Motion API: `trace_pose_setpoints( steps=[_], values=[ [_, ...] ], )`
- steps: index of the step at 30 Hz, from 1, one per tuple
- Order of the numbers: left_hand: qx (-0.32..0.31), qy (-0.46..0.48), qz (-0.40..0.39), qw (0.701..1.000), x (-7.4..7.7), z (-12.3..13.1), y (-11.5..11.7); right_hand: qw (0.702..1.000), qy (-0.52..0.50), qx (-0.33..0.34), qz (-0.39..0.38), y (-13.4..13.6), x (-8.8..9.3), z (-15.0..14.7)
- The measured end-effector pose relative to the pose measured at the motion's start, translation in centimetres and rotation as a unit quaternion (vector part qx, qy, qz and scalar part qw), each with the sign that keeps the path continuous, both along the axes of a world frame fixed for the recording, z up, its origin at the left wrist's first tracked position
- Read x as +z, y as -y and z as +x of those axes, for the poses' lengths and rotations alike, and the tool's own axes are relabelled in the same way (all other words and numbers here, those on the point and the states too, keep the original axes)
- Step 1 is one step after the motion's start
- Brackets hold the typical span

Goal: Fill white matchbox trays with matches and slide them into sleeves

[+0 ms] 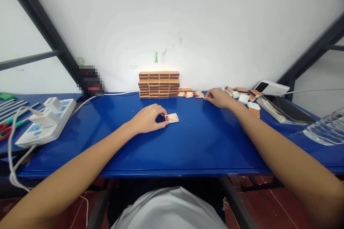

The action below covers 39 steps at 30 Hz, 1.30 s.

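My left hand (150,118) grips the left end of a small white matchbox tray (172,117) between thumb and fingers. Matches with red heads lie in the tray, heads toward my left hand. Farther back on the right, my right hand (217,97) is closed in a pinch at the right end of a pile of loose matches (199,94). Its fingertips are on the match ends; how many they hold I cannot tell. A second pile of matches (188,94) lies just left of that one. Behind the left hand, a stack of matchboxes (159,85) stands against the wall.
Loose matchbox parts (243,97) are heaped right of my right hand, beside a white power bank (272,87) and a dark pouch (288,109). Clear plastic (326,128) lies far right. On the left are a power strip (48,125) with cables and red-and-green scissors (9,127).
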<state>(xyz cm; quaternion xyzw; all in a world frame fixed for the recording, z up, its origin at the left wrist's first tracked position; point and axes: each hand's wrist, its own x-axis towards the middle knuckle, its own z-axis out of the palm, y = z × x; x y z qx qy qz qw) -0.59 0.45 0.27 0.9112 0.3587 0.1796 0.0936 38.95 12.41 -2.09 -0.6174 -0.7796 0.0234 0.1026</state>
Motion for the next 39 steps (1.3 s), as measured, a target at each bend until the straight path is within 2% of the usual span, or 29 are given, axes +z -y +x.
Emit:
trace_pose_setpoints(
  steps=[4, 10, 22, 34, 39],
  values=[
    [0.007, -0.002, 0.001, 1.000, 0.0, -0.1, -0.1, 1.000, 0.014, 0.023, -0.002, 0.3, 0.2, -0.6],
    [-0.001, 0.002, -0.005, 1.000, 0.1, 0.1, 0.2, 0.996, 0.017, 0.077, 0.037, 0.3, -0.1, -0.9],
    [0.001, -0.004, 0.000, 1.000, 0.2, 0.2, 0.2, 0.996, 0.017, 0.071, 0.042, -0.4, -0.6, -0.1],
    [0.004, -0.010, 0.003, 1.000, 0.1, 0.2, 0.2, 0.998, 0.027, 0.024, 0.042, -0.5, -0.8, 0.3],
    [0.000, -0.007, 0.004, 1.000, 0.1, 0.2, 0.2, 0.998, 0.033, 0.043, 0.038, -0.5, -1.0, 0.3]
  ],
)
